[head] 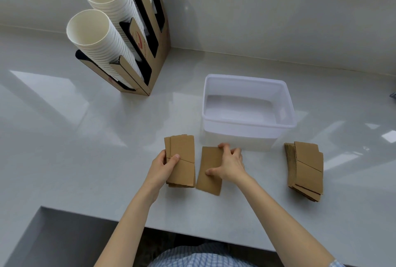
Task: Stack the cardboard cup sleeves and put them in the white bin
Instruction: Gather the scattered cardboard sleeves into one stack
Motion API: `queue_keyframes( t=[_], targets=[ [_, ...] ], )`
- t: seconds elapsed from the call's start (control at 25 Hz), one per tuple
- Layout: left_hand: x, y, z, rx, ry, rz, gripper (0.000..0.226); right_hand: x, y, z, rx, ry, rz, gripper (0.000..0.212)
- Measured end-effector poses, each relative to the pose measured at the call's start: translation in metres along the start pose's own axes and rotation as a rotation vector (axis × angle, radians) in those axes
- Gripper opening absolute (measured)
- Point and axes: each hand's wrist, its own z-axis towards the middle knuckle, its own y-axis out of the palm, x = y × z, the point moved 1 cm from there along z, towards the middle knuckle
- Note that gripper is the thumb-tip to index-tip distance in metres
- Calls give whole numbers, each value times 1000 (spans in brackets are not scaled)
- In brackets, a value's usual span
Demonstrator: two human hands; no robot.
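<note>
Gripping a small stack of sleeves (pixel 182 160), the left hand (pixel 163 168) has its thumb across the top face and its fingers wrapped under the left edge. These cardboard cup sleeves are flat, tan, roughly rectangular with slightly curved ends; the top one shows a diagonal seam across its middle. Edges in this stack are a little offset.

Right hand (pixel 230 164) lies on a single sleeve (pixel 211 170) flat on the grey countertop (pixel 85 159), thumb pressing its lower part, fingertips curled over its far right corner. Whether the sleeve is pinched or only pressed down cannot be told from this angle. It sits just beside the held stack, slightly tilted.

A larger pile of sleeves (pixel 306 170) rests well to the right, fanned, corrugated edges visible on its left side.

White bin (pixel 248 131), translucent plastic with a rolled rim, stands just beyond the hands with no sleeves inside.

Cup dispenser (pixel 154 56) with white paper cups (pixel 102 37) stands far left.
</note>
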Motion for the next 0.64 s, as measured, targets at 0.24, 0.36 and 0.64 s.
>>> queue_keyframes(
  t=[0.24,0.36,0.64],
  targets=[
    [1,2,0,-6,0,17,39,3,4,-7,110,-91,98,65],
    [2,2,-1,-7,1,11,35,6,-6,-9,74,-105,303,47],
    [6,16,-6,-67,-9,4,26,10,-36,-19,-36,-126,797,46]
  ],
)
